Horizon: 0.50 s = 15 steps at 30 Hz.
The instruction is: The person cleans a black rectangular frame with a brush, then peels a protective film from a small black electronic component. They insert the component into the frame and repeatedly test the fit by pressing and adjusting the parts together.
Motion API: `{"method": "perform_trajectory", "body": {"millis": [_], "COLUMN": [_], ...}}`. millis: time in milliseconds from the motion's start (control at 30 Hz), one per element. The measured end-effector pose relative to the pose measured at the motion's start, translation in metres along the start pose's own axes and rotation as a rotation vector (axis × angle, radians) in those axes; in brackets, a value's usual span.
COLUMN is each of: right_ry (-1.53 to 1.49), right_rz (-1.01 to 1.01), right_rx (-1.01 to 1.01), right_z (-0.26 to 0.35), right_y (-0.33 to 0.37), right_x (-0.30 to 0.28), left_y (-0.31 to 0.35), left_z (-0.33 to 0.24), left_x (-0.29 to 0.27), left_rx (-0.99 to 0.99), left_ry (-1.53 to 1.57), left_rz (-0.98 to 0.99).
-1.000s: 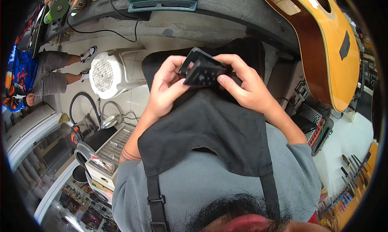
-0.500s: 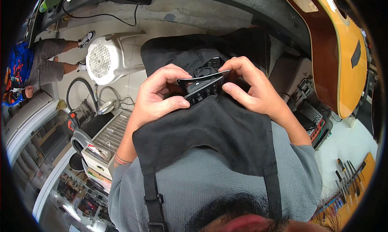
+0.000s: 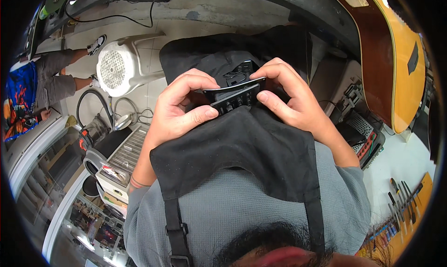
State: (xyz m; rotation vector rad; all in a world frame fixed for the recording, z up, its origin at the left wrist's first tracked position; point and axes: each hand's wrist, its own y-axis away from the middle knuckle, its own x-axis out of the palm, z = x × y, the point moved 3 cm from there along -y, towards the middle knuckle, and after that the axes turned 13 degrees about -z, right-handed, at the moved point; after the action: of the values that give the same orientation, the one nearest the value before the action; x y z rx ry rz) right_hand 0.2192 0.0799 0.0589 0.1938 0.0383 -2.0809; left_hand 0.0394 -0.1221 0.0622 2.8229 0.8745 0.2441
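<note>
Held above my lap is a black guitar preamp [image 3: 238, 99], a small panel with several knobs on its face and a thin plate edge behind it. A narrow gap shows between panel and plate. My left hand [image 3: 184, 101] is closed on its left end, thumb at the knob side and fingers along the plate. At the other end my right hand [image 3: 289, 92] pinches the corner between thumb and forefinger. Just beyond lies another black part [image 3: 240, 75] with a round form, against the dark apron [image 3: 233, 141]; how it joins the preamp is hidden.
A wooden guitar body [image 3: 405, 67] stands at the far right, above a perforated metal box [image 3: 358, 129]. Files and other hand tools [image 3: 402, 202] sit at lower right. To the left are a white plastic stool [image 3: 116, 67], a hose, a slatted unit [image 3: 128, 150] and another person's legs [image 3: 70, 69].
The preamp's panel and plate now look slightly closer together, and its knob face tilts more into view. Both hands keep their grip. At the left, the other person has shifted a little.
</note>
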Motion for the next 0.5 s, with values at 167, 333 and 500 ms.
{"method": "perform_trajectory", "body": {"millis": [167,333,500], "right_ry": [0.055,0.06,0.031], "right_rz": [0.007,-0.004,-0.054], "right_rx": [-0.072,0.046,0.122], "right_z": [0.0,-0.003,-0.01], "right_y": [-0.002,-0.002,-0.003], "right_x": [-0.001,0.0,0.002], "left_y": [0.001,0.001,0.0], "left_z": [0.002,0.009,0.013], "left_x": [0.002,0.004,0.006], "left_rx": [-0.026,-0.006,-0.12], "left_ry": [0.029,0.074,0.121], "left_rz": [-0.027,-0.119,-0.199]}}
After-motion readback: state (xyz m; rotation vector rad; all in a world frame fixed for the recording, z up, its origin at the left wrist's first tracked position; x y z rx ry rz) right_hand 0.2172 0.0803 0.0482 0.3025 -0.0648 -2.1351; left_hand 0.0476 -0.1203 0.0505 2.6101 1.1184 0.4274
